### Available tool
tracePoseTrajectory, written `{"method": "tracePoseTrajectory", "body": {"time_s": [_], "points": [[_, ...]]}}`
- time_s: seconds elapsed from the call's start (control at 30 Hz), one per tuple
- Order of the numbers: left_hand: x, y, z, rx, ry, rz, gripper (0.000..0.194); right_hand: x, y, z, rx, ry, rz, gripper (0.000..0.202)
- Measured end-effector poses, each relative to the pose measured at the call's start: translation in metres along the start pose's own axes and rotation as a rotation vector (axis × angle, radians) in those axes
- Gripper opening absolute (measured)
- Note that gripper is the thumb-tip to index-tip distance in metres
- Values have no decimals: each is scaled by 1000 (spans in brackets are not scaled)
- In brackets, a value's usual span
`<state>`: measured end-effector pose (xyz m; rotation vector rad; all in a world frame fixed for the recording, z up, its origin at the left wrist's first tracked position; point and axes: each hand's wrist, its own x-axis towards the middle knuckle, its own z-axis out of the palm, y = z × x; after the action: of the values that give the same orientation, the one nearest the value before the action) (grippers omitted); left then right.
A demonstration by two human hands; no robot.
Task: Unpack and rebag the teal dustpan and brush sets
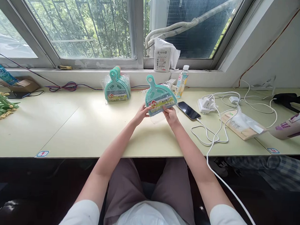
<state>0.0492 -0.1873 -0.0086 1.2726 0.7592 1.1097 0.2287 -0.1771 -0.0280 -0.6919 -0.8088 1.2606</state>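
A teal mini dustpan-and-brush set (160, 96) in clear plastic wrap, with a yellow-green printed label, is held over the table. My left hand (142, 114) grips its lower left corner. At the lower right edge, my right hand (170, 115) has its fingers closed on the same set. Its looped handle points up and to the left, toward the window. Further left stands a stack of similar wrapped dustpan sets (117, 86), lined up one behind another.
Right of my hands lie a phone (189, 110), a drink bottle (182, 81), a charger block (206, 104), looping white cables and a tissue packet (244, 125). Another tissue pack (163, 59) stands on the sill. Green stalks (2, 106) lie far left on the table (89, 133).
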Motion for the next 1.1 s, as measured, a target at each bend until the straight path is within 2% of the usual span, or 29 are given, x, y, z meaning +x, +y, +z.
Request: {"method": "tracePoseTrajectory", "body": {"time_s": [0.2,0.53,0.73,0.9,1.03,1.1], "points": [[-3,4,4,-6,-13,14,57,1,-2,-3,7,-51,6,37],[-8,5,8,-54,-58,1,69,0,2,1,9,-16,-20,35],[-5,6,7,-28,31,5,63,-3,0,4,-2,-8,-10,33],[-4,4,6,-41,44,0,61,0,0,3,-11,-19,30,25],[0,2,-3,-65,102,-15,62,5,-2,-2,-81,8,124,7],[4,1,-11,-85,150,-18,63,6,-4,-7,-181,36,143,8]]}}
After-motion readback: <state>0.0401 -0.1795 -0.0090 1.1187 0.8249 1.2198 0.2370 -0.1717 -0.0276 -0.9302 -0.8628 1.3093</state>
